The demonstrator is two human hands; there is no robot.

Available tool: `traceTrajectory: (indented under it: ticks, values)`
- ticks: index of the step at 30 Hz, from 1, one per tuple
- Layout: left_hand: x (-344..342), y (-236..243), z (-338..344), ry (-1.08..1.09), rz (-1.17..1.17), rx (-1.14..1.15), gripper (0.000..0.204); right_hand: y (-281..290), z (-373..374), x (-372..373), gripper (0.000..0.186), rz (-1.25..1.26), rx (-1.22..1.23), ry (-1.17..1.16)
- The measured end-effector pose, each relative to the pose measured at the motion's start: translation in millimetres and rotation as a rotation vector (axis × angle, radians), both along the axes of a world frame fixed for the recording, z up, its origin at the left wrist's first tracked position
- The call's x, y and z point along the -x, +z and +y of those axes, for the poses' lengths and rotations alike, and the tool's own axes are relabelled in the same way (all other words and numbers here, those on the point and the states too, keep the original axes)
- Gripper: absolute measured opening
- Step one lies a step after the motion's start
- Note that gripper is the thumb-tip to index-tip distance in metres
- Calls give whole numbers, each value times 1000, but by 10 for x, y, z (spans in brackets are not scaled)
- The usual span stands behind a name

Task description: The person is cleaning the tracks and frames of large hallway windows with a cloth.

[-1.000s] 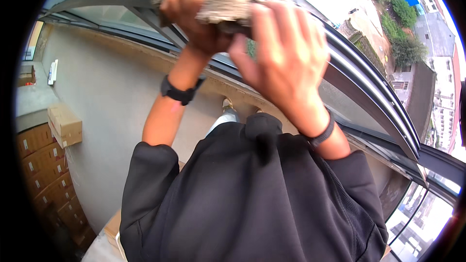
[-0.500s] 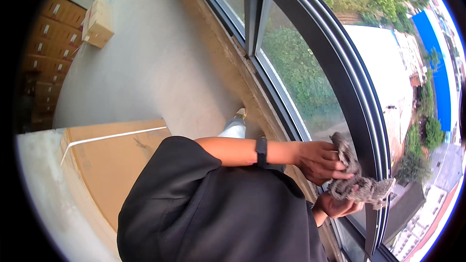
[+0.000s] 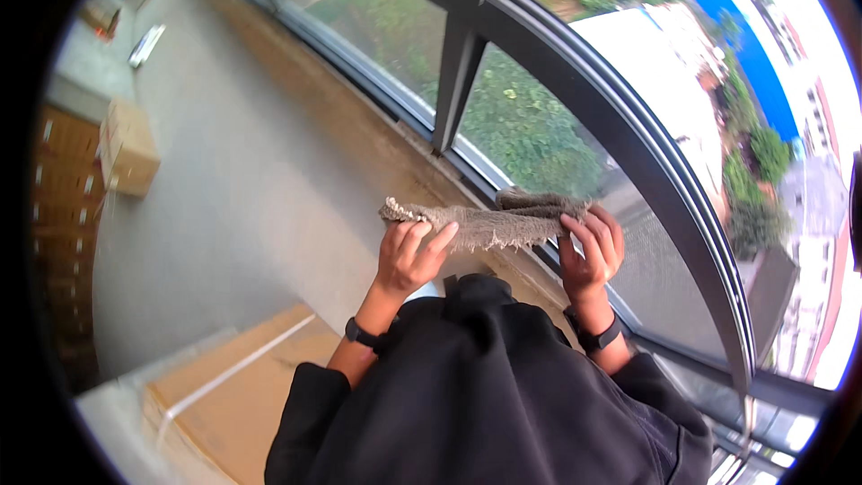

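Note:
A worn grey-brown cloth [image 3: 489, 226] with frayed edges stretches between my two hands, in front of my body. My left hand [image 3: 409, 256] pinches its left end, thumb and fingers closed on the fabric. At the other end my right hand [image 3: 593, 250] grips the cloth, which folds back over itself there. The cloth hangs in the air, apart from the dark window frame [image 3: 620, 108] on the right as far as I can tell. Each wrist carries a black band.
Tall windows with a dusty sill [image 3: 431, 162] run along my right. A strapped cardboard box [image 3: 242, 377] stands close at lower left. Farther left are a smaller carton [image 3: 130, 148], stacked brown boxes [image 3: 63, 216] and a white object [image 3: 146, 45] on the concrete floor [image 3: 224, 180].
Both hands have moved left, away from the window frame, with the cloth. Bunched before, the cloth is now spread between them. The view has shifted too.

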State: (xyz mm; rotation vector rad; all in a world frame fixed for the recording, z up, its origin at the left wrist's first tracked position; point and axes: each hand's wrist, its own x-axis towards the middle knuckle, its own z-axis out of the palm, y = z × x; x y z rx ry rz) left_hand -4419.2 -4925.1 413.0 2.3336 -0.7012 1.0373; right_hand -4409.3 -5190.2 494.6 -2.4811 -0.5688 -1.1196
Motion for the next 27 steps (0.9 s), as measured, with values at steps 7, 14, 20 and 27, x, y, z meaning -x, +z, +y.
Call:
traceTrajectory:
  ticks: [7,14,20,27]
  values:
    - [-845,965,67,-563,274,551,13,1545,799,-335,24,-72,-144,-301]
    - [-1551,1493,-550,-663,572,841,15,1739,684,-1577,35,-78,89,-466]
    - [-1982,1069,-344,-443,572,881,14,1082,921,-1716,48,240,355,-276]
    - [-2058,576,-190,-450,408,479,34,657,1403,-1172,19,-185,97,-28]
